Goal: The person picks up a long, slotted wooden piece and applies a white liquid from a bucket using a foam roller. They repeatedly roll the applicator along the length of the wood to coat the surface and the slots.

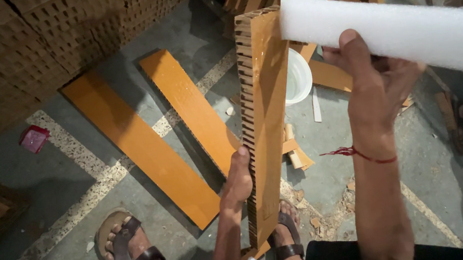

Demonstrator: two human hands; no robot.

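Overhead: left hand (237,178) pinches the lower edge of an upright honeycomb-core board (263,119), thumb on its cut side. Right hand (374,81) closes around a white foam roll (413,35) touching the board's top. Two orange boards (166,140) lie on the floor.

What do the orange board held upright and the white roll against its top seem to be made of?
The orange board looks like glossy laminate over a honeycomb-like, probably cardboard core: its face shines and its edge shows rows of open cells. The white roll looks like soft matte foam sheet, going by its fine, fuzzy texture.
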